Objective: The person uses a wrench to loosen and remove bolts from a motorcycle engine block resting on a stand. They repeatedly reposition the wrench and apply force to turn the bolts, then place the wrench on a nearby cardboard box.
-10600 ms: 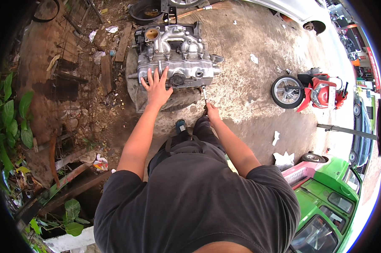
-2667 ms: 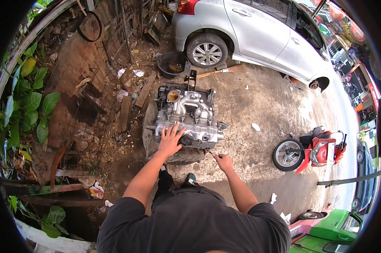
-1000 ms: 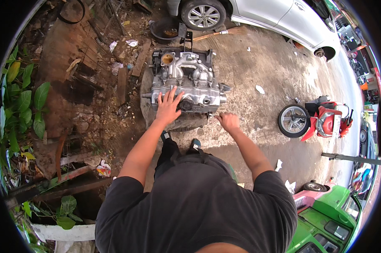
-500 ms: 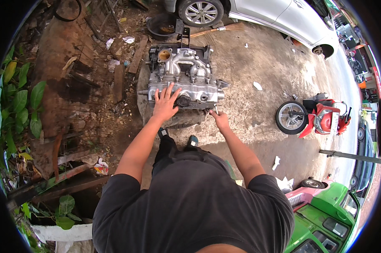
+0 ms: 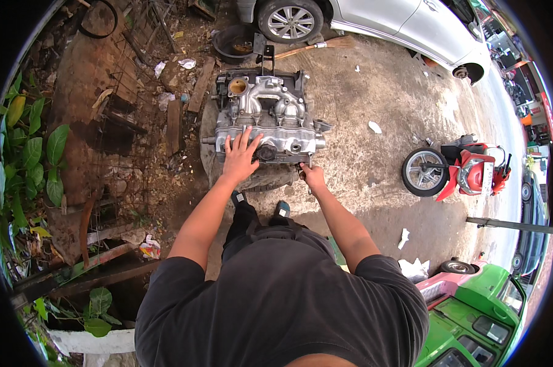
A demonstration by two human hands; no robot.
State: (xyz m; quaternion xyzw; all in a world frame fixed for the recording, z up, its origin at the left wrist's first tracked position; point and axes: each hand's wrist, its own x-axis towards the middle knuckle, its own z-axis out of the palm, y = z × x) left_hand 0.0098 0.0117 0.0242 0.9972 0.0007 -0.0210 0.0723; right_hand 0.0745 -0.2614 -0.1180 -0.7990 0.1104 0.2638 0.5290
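Observation:
An aluminium engine (image 5: 266,97) with a curved intake manifold and a tan round opening at upper left rests on a tyre-like support (image 5: 258,184) at the top centre. My left hand (image 5: 240,158) lies on the front of its ribbed cover, fingers spread, left of a dark round cap (image 5: 265,153). My right hand (image 5: 313,176) is closed on a slim metal wrench (image 5: 310,161) at the engine's lower right edge. The wrench's end is small and partly hidden.
A silver car (image 5: 374,21) and a broom (image 5: 331,44) lie beyond the engine, beside a black basin (image 5: 230,44). A red motorbike (image 5: 475,174) is at right, a green vehicle (image 5: 478,312) at lower right. Scrap wood (image 5: 174,125), debris and plants (image 5: 35,153) line the left.
My right hand has drawn slightly inward and down at the wrench, which now stands more upright than a second ago. My left hand stays spread on the cover.

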